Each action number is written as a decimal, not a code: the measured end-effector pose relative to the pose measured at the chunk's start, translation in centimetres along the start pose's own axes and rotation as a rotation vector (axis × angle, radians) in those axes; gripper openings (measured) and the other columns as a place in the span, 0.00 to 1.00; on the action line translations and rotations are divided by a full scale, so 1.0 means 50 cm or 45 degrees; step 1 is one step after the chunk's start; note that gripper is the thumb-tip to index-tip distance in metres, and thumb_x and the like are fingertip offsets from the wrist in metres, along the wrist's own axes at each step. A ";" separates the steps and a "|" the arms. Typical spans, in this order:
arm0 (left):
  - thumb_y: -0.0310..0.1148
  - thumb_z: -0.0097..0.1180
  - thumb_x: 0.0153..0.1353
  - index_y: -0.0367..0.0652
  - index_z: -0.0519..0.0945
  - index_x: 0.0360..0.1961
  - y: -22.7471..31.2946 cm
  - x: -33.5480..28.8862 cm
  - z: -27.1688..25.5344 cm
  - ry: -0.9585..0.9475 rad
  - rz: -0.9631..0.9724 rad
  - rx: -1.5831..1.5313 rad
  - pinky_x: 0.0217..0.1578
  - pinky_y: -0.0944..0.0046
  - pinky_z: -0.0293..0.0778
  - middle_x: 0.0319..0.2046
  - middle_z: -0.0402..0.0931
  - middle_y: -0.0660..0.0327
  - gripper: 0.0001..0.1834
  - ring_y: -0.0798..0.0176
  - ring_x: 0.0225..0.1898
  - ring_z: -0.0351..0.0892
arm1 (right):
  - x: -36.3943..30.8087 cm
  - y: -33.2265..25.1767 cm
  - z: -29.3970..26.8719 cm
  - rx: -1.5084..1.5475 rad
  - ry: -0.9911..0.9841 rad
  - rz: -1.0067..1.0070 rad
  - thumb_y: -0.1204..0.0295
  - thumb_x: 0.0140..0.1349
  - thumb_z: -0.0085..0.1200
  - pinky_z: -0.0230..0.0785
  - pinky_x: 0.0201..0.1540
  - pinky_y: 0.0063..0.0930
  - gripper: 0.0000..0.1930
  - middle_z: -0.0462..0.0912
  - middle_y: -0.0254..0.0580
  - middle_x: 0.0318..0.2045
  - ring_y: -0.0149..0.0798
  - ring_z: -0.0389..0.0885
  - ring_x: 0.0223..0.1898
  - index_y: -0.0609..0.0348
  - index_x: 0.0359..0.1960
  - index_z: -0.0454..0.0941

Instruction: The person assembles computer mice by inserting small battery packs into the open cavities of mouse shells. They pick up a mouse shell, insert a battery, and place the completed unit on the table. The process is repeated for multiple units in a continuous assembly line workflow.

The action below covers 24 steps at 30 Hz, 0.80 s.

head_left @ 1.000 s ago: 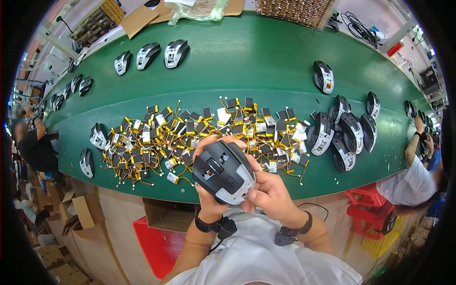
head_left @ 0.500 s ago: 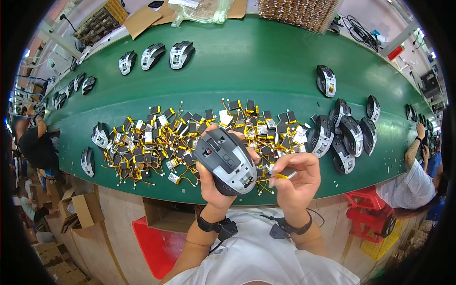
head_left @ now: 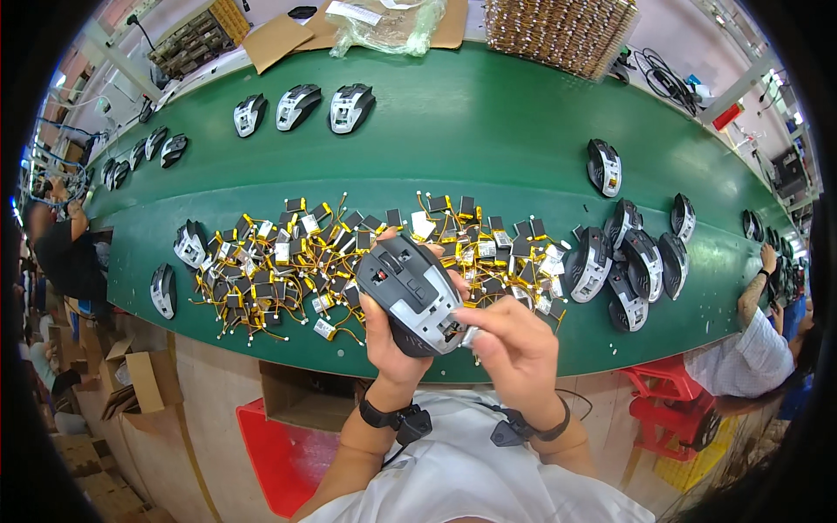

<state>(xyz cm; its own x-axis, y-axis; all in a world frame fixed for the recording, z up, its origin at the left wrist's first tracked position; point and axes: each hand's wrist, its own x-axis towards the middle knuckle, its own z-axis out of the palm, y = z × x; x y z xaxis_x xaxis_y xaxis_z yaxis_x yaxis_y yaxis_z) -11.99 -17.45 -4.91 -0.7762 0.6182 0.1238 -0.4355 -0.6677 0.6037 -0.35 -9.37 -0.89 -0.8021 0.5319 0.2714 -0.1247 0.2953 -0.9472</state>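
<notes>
My left hand (head_left: 390, 347) is wrapped round a black and grey computer mouse (head_left: 412, 295), which it holds tilted above the bench edge. Near the mouse's lower right end there is an opening in its grey shell. My right hand (head_left: 520, 349) has its fingertips pinched at that opening, on a small silver battery (head_left: 470, 336); most of the battery is hidden by the fingers. Behind the mouse lies a heap of small batteries (head_left: 275, 277) with yellow ends and thin wires. To the right of the heap, several similar mice (head_left: 643, 261) are bunched together.
More mice (head_left: 351, 109) stand along the far side of the green bench (head_left: 488, 131). Two others sit left of the heap. A tray of wired parts (head_left: 558, 35) is at the back. Below the bench are a red crate (head_left: 277, 462) and a cardboard box (head_left: 305, 397). Co-workers sit on both sides.
My right hand has moved left with the battery, from beside the mouse to its opening. The mouse stays in my left hand. The view has shifted slightly.
</notes>
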 end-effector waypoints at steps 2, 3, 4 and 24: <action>0.64 0.33 0.69 0.50 0.52 0.71 0.002 0.001 0.003 0.004 0.015 0.019 0.40 0.51 0.79 0.54 0.69 0.48 0.39 0.51 0.41 0.79 | -0.001 0.003 0.016 -0.069 0.055 -0.063 0.76 0.61 0.61 0.69 0.33 0.21 0.15 0.78 0.39 0.31 0.29 0.75 0.31 0.63 0.50 0.81; 0.64 0.33 0.69 0.50 0.52 0.71 0.001 0.002 0.003 -0.001 0.022 -0.006 0.40 0.52 0.78 0.54 0.69 0.48 0.39 0.51 0.41 0.79 | -0.002 0.006 0.026 -0.108 0.084 -0.097 0.77 0.60 0.61 0.71 0.34 0.21 0.16 0.78 0.39 0.32 0.29 0.75 0.32 0.63 0.51 0.80; 0.64 0.33 0.69 0.50 0.52 0.71 0.000 0.002 0.003 -0.006 0.029 -0.031 0.40 0.52 0.78 0.55 0.69 0.48 0.38 0.51 0.41 0.79 | -0.008 0.008 0.044 0.228 0.194 0.099 0.80 0.59 0.62 0.76 0.37 0.20 0.16 0.76 0.40 0.37 0.28 0.77 0.34 0.66 0.49 0.78; 0.73 0.49 0.56 0.54 0.52 0.69 0.016 -0.006 -0.009 0.023 0.361 0.318 0.36 0.55 0.78 0.55 0.65 0.49 0.49 0.49 0.41 0.79 | -0.021 0.029 0.042 0.965 0.101 0.627 0.79 0.64 0.58 0.81 0.47 0.29 0.07 0.79 0.44 0.40 0.34 0.83 0.41 0.72 0.40 0.79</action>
<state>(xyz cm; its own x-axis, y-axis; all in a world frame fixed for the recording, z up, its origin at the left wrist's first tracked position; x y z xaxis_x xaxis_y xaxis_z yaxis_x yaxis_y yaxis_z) -12.33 -18.36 -4.83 -0.8587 0.4146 0.3012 -0.0793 -0.6881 0.7213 -0.93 -11.16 -2.92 -0.8273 0.5212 -0.2097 -0.1516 -0.5665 -0.8100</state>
